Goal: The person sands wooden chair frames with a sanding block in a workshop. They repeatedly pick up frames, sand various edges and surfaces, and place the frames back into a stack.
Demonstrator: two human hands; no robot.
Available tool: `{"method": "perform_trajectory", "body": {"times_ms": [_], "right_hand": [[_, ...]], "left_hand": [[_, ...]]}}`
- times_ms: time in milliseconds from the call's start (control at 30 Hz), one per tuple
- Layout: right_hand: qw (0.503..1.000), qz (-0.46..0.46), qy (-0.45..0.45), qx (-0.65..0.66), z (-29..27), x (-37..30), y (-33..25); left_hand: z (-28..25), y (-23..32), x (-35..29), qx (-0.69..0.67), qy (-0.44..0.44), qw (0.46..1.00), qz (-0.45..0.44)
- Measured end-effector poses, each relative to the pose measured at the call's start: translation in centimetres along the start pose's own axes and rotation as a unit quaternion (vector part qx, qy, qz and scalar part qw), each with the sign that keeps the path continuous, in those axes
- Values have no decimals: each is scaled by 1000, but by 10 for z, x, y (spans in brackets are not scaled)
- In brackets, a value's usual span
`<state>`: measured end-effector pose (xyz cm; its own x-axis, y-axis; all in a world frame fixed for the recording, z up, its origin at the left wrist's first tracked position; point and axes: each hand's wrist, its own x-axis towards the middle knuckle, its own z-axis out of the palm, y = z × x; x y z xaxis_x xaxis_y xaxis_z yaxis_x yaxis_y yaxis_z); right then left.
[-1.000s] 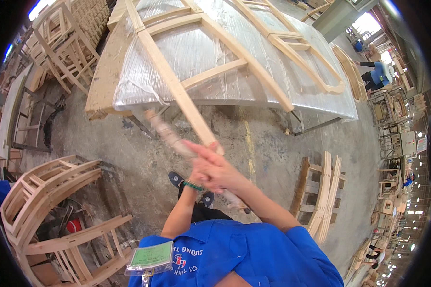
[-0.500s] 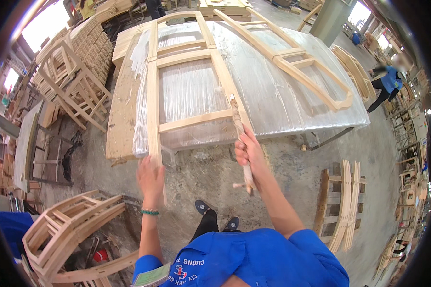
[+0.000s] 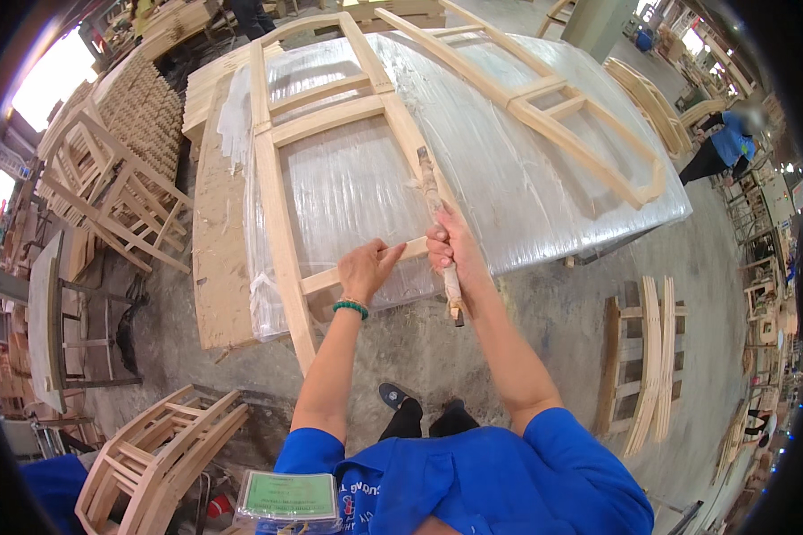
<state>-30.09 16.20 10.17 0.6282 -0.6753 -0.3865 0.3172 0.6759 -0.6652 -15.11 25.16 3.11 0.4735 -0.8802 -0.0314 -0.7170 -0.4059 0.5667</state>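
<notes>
A pale wooden chair-back frame lies on a plastic-wrapped table top, its near leg reaching past the edge. My left hand lies over its lower crossbar, fingers curled on the wood and thumb stretched along it. My right hand grips a rod wrapped in worn, pale tape. The rod runs along the frame's right side rail, its dark far end over the wood. What kind of tool it is I cannot tell. A second, similar frame lies to the right on the same table.
The wrapped table fills the middle. Curved wooden parts lie on a pallet at right. Frames are stacked low at left; another frame leans near a tall wood stack. A co-worker stands far right.
My left hand has moved right from the frame's near leg to its lower crossbar. The rod in my right hand has shifted nearer the side rail. The frame's near end sits slightly closer.
</notes>
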Motion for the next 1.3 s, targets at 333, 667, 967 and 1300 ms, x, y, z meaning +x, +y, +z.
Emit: {"method": "perform_trajectory", "body": {"times_ms": [333,667,967,1300], "right_hand": [[998,20,-8,-56,-50,-6,-51],[989,74,-80,103,-59,84,-42],[984,94,-93,121,-59,113,-49],[982,131,-84,108,-56,119,-69]], "left_hand": [[-48,-60,54,9,109,990,-90],[44,38,86,46,88,993,-61],[51,38,90,84,128,988,-29],[52,30,91,26,107,993,-29]]}}
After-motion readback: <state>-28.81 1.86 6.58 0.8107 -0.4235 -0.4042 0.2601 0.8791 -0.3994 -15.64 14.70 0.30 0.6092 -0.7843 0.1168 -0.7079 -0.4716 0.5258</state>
